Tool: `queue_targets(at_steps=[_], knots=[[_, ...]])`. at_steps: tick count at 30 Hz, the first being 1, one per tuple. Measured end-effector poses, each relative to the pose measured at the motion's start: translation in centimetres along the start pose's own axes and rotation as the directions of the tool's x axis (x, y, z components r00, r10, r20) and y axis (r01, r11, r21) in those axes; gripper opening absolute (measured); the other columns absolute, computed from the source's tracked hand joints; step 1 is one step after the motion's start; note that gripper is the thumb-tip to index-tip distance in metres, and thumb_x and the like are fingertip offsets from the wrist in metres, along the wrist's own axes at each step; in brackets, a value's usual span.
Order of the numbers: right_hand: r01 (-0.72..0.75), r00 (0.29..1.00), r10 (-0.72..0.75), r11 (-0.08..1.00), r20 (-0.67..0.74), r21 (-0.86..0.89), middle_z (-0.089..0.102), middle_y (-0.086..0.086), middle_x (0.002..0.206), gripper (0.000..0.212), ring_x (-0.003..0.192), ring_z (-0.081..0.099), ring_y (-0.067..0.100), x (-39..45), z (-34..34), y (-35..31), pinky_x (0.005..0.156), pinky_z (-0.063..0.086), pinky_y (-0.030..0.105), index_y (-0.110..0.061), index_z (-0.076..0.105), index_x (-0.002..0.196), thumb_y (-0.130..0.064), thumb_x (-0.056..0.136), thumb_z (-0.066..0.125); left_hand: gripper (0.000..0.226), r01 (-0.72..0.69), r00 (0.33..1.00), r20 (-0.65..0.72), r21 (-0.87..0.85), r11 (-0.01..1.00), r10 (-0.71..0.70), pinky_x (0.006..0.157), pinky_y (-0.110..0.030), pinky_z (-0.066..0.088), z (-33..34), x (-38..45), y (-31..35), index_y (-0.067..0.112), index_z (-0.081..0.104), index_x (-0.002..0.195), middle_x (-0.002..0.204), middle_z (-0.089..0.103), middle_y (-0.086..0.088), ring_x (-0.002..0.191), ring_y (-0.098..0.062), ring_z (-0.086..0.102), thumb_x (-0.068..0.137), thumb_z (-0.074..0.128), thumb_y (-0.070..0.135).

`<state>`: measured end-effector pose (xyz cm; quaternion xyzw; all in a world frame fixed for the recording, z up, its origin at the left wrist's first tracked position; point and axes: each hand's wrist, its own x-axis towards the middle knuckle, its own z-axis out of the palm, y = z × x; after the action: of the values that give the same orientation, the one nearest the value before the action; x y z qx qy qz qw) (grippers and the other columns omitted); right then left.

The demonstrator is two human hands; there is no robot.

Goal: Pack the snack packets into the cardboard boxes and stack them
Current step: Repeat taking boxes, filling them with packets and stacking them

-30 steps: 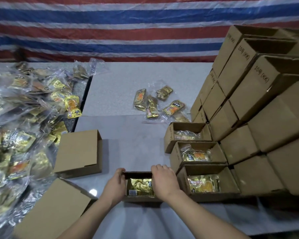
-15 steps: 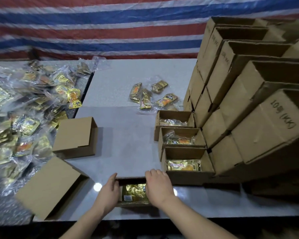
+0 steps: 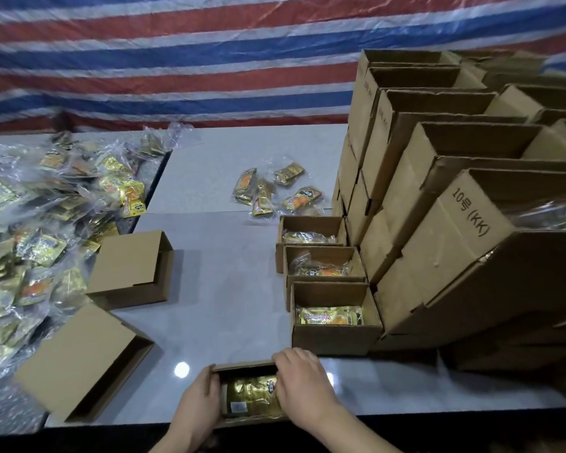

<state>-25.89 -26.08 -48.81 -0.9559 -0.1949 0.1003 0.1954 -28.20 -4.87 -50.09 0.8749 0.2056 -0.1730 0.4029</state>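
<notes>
A small open cardboard box (image 3: pixel 242 367) sits at the table's near edge with a gold snack packet (image 3: pixel 252 395) inside. My left hand (image 3: pixel 198 403) grips its left wall. Over the right wall lies my right hand (image 3: pixel 303 384), its fingers curled over the rim. To the right, three open boxes stand in a row, each holding a packet: near (image 3: pixel 335 335), middle (image 3: pixel 324 256), far (image 3: pixel 311 225). A tall stack of cardboard boxes (image 3: pixel 455 223) fills the right side. A heap of bagged gold packets (image 3: pixel 36 230) covers the left.
Two empty boxes lie on their sides at the left, one near (image 3: pixel 76 361) and one farther back (image 3: pixel 128 266). A few loose packets (image 3: pixel 275 191) lie mid-table behind the row. A striped tarp (image 3: pixel 177 60) hangs behind. The table's front edge (image 3: pixel 406 411) runs just past my hands.
The view has shifted so the held box sits lower in frame, at the table's near edge. Both hands keep their hold on its walls.
</notes>
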Motion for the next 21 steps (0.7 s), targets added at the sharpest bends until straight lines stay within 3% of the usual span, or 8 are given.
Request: queue_targets(at_steps=[2, 5, 8, 10, 13, 15, 18, 21], knots=[[-0.041, 0.999, 0.041, 0.999, -0.034, 0.016, 0.056, -0.004, 0.123, 0.032, 0.117, 0.048, 0.018, -1.0, -0.3, 1.7, 0.111, 0.032, 0.034, -0.019, 0.056, 0.123, -0.019, 0.095, 0.04, 0.029, -0.021, 1.0, 0.004, -0.003, 1.0, 0.021, 0.089, -0.028, 0.042, 1.5, 0.1, 1.1, 0.022, 0.059, 0.123, 0.123, 0.065, -0.007, 0.115, -0.026, 0.059, 0.105, 0.036, 0.026], [-0.156, 0.978, 0.155, 0.988, -0.142, 0.009, 0.054, -0.007, 0.13, 0.035, 0.127, 0.045, 0.012, -2.9, -1.5, 4.8, 0.125, 0.014, 0.037, -0.019, 0.058, 0.13, -0.019, 0.096, 0.048, 0.022, -0.064, 0.997, 0.043, -0.037, 0.997, 0.065, 0.084, -0.025, 0.039, 4.5, 0.4, 3.8, 0.025, 0.058, 0.108, 0.115, 0.065, -0.001, 0.112, -0.024, 0.06, 0.105, 0.036, 0.024], [-0.374, 0.895, 0.364, 0.927, -0.259, 0.008, 0.055, 0.001, 0.136, 0.036, 0.132, 0.048, 0.02, -4.4, -2.7, 7.5, 0.121, 0.024, 0.038, -0.015, 0.063, 0.13, -0.02, 0.095, 0.059, 0.024, -0.065, 0.994, 0.088, -0.017, 0.998, 0.066, 0.08, -0.027, 0.042, 7.5, 0.6, 6.8, 0.025, 0.055, 0.1, 0.106, 0.066, 0.0, 0.095, -0.017, 0.06, 0.106, 0.032, 0.027], [-0.447, 0.858, 0.451, 0.891, -0.246, 0.076, 0.049, -0.001, 0.143, 0.038, 0.137, 0.042, 0.018, -4.9, -3.3, 8.6, 0.118, 0.027, 0.032, -0.016, 0.058, 0.136, -0.021, 0.098, 0.054, 0.026, -0.072, 0.995, 0.071, 0.006, 0.997, 0.072, 0.077, -0.027, 0.043, 9.0, 0.7, 8.4, 0.023, 0.056, 0.101, 0.099, 0.064, 0.002, 0.085, -0.014, 0.056, 0.106, 0.031, 0.029], [-0.349, 0.904, 0.372, 0.927, -0.212, 0.138, 0.046, -0.007, 0.144, 0.038, 0.14, 0.036, 0.011, -5.1, -3.0, 9.6, 0.122, 0.015, 0.024, -0.018, 0.054, 0.139, -0.019, 0.102, 0.046, 0.026, -0.065, 0.998, 0.027, 0.036, 0.997, 0.064, 0.074, -0.028, 0.045, 10.1, 0.7, 9.7, 0.021, 0.055, 0.101, 0.09, 0.062, 0.004, 0.076, -0.012, 0.055, 0.105, 0.031, 0.029], [-0.275, 0.94, 0.274, 0.961, -0.201, 0.026, 0.051, -0.008, 0.141, 0.038, 0.139, 0.04, 0.01, -4.9, -3.0, 9.5, 0.125, 0.009, 0.03, -0.016, 0.057, 0.137, -0.022, 0.1, 0.049, 0.026, -0.058, 0.998, -0.004, 0.034, 0.998, 0.058, 0.073, -0.029, 0.045, 10.2, 0.7, 10.0, 0.02, 0.054, 0.098, 0.088, 0.061, 0.003, 0.076, -0.014, 0.055, 0.105, 0.031, 0.029], [-0.199, 0.958, 0.172, 0.974, -0.228, -0.104, 0.066, 0.0, 0.125, 0.043, 0.118, 0.063, 0.018, -4.2, -2.8, 9.4, 0.117, 0.033, 0.036, -0.013, 0.07, 0.119, -0.019, 0.078, 0.08, 0.026, -0.064, 0.997, -0.036, 0.025, 0.998, 0.065, 0.073, -0.03, 0.044, 10.0, 0.7, 10.4, 0.017, 0.052, 0.096, 0.092, 0.064, -0.003, 0.084, -0.024, 0.059, 0.105, 0.03, 0.028], [-0.182, 0.96, 0.145, 0.973, -0.238, -0.141, 0.064, 0.005, 0.129, 0.052, 0.117, 0.064, 0.023, -3.4, -3.1, 9.6, 0.102, 0.047, 0.039, -0.015, 0.071, 0.118, -0.019, 0.069, 0.086, 0.026, -0.049, 0.998, -0.042, 0.03, 0.998, 0.05, 0.071, -0.029, 0.04, 9.7, 1.1, 11.0, 0.016, 0.052, 0.098, 0.099, 0.066, -0.007, 0.09, -0.027, 0.06, 0.106, 0.03, 0.027]])
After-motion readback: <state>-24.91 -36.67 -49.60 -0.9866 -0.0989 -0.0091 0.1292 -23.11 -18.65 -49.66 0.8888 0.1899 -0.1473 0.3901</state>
